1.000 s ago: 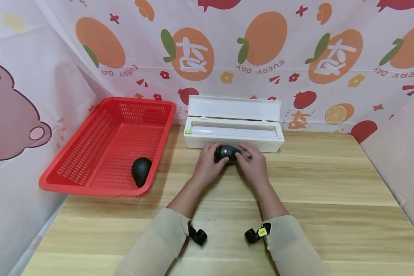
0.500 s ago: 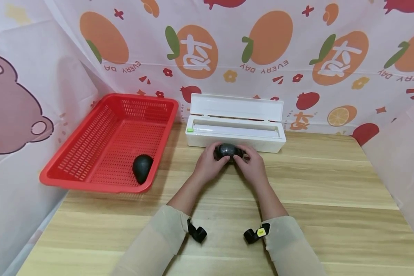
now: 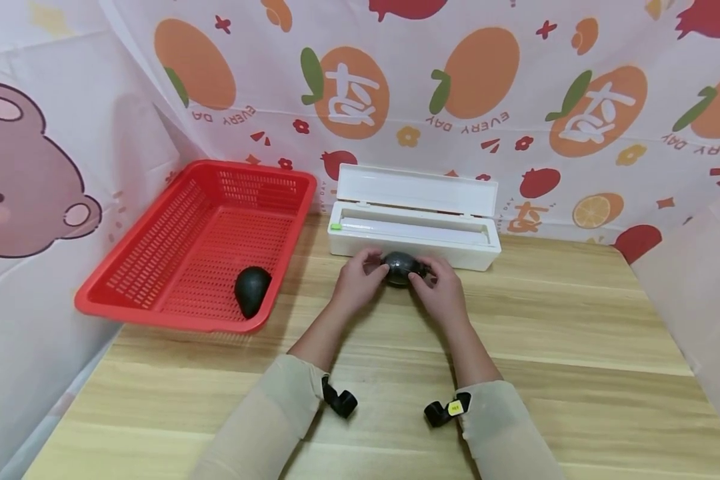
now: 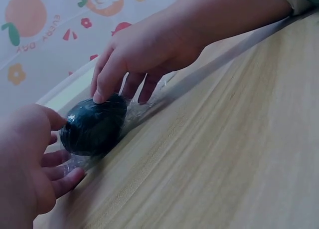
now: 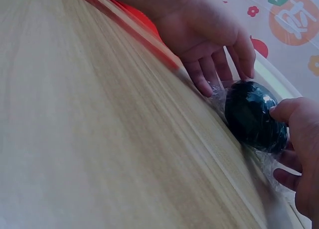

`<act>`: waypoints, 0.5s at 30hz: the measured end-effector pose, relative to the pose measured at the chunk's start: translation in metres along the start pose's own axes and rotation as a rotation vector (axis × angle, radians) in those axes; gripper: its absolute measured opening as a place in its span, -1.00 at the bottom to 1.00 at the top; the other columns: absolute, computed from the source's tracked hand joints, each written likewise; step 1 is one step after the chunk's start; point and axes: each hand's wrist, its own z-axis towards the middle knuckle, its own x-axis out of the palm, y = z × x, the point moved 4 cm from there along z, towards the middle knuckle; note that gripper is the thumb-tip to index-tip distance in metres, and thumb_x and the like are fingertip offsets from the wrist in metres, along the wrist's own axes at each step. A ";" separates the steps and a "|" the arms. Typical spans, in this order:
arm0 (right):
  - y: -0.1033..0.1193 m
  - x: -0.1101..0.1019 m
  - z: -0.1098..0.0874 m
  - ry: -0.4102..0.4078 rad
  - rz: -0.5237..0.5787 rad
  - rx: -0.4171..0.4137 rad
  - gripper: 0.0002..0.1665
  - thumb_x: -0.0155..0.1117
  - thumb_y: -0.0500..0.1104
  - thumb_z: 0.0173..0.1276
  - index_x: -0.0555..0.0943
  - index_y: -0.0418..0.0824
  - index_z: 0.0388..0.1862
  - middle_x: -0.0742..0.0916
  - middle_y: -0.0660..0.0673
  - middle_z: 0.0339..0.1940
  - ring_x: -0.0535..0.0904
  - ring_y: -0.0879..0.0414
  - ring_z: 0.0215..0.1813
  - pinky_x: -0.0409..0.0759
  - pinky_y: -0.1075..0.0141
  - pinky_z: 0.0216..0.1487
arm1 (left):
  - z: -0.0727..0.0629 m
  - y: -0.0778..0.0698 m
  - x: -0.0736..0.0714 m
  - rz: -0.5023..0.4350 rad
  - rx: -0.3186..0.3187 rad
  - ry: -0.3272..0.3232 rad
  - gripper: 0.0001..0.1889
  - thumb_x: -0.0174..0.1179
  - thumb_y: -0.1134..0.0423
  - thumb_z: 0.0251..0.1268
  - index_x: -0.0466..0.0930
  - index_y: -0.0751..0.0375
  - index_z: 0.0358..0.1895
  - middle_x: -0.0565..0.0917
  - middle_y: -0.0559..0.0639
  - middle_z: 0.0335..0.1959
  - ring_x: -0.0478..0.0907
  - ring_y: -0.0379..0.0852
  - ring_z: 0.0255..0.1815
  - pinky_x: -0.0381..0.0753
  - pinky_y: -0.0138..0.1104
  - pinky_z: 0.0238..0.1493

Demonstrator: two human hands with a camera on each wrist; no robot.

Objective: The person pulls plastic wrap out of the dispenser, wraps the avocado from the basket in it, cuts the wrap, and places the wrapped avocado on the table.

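A dark avocado [image 3: 399,268] wrapped in clear cling film [image 4: 137,109] sits between both hands just in front of the white cling film box. My left hand [image 3: 357,283] holds one end, its thumb on the fruit and its other fingers curled below by the film. At the opposite end my right hand [image 3: 443,287] pinches the avocado, thumb against its side. Loose film sticks out at both ends, as the right wrist view shows around the wrapped avocado [image 5: 254,116]. The avocado's underside is hidden.
Behind the hands stands the white box [image 3: 414,252], lid [image 3: 417,190] raised, with a film roll [image 3: 414,230] inside. To the left is a red basket [image 3: 156,319] holding another avocado [image 3: 253,291]. A patterned cloth [image 3: 420,80] hangs behind the wooden table [image 3: 576,333].
The left hand has shifted slightly on the avocado, showing more of its near side. Both hands keep hold of it in front of the box. The head view has tilted a little.
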 end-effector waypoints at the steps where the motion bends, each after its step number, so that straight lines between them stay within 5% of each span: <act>1: 0.000 0.000 0.000 0.004 -0.003 0.008 -0.63 0.37 -0.07 0.32 0.64 -0.11 0.09 0.63 -0.08 0.12 0.62 -0.07 0.16 0.62 0.05 0.11 | 0.000 -0.001 0.000 0.029 0.000 0.019 -0.60 0.26 0.16 0.31 0.55 0.15 0.18 0.65 0.10 0.09 0.58 0.01 0.13 0.52 -0.13 0.23; 6: 0.000 0.001 -0.002 0.018 0.000 0.018 -0.61 0.35 -0.05 0.34 0.62 -0.11 0.12 0.62 -0.09 0.15 0.60 -0.09 0.19 0.62 0.04 0.13 | -0.003 -0.003 0.002 0.146 0.006 0.109 -0.46 0.24 0.09 0.33 0.42 0.17 0.32 0.55 0.13 0.24 0.46 0.04 0.29 0.38 -0.08 0.36; 9: -0.001 0.001 -0.003 0.020 -0.001 0.014 -0.60 0.35 -0.05 0.34 0.62 -0.12 0.12 0.62 -0.10 0.15 0.59 -0.08 0.19 0.62 0.04 0.12 | -0.005 -0.003 0.002 0.122 -0.001 0.100 -0.49 0.23 0.14 0.34 0.43 0.17 0.32 0.56 0.13 0.24 0.47 0.05 0.29 0.39 -0.08 0.36; 12: 0.000 0.001 -0.004 0.013 0.000 0.002 -0.59 0.38 -0.07 0.32 0.62 -0.14 0.12 0.63 -0.12 0.14 0.59 -0.07 0.17 0.63 0.05 0.10 | -0.005 -0.003 -0.002 0.061 -0.006 0.015 -0.60 0.20 0.22 0.34 0.52 0.16 0.23 0.63 0.08 0.16 0.55 0.01 0.22 0.48 -0.13 0.29; 15: 0.002 0.001 -0.004 0.000 -0.005 -0.013 -0.59 0.39 -0.08 0.30 0.64 -0.16 0.10 0.64 -0.13 0.12 0.59 -0.06 0.15 0.64 0.06 0.09 | -0.005 -0.006 -0.011 0.031 0.042 -0.153 -0.73 0.18 0.27 0.31 0.66 0.16 0.04 0.73 0.02 -0.03 0.65 -0.07 0.03 0.59 -0.20 0.14</act>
